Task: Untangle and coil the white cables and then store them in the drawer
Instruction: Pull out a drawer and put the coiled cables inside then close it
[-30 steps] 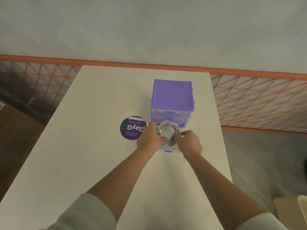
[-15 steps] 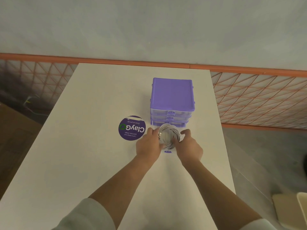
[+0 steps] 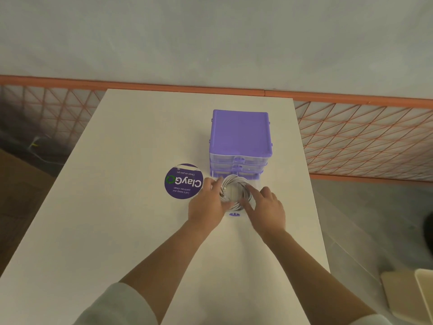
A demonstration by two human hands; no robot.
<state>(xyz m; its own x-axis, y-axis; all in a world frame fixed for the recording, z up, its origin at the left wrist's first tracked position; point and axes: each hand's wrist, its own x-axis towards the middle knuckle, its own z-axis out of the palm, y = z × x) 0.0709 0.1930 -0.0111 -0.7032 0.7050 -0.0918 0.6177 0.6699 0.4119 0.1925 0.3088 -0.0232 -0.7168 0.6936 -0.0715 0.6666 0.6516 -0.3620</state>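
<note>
The coil (image 3: 235,192) is a neat white ring of several loops, its plug ends tucked at the left side, and it lies in the clear drawer (image 3: 254,184) pulled out at the bottom of the purple unit (image 3: 240,134). It sits right between both hands. Left hand (image 3: 207,205) curls round the coil's left edge, thumb along the near side, gripping. Right hand (image 3: 267,211) reaches in from the other side, forefinger stretched onto the loops, thumb pressing the near rim, other fingers loosely bent. Left of the left hand, a round purple sticker (image 3: 184,181) on the table (image 3: 117,207).
</note>
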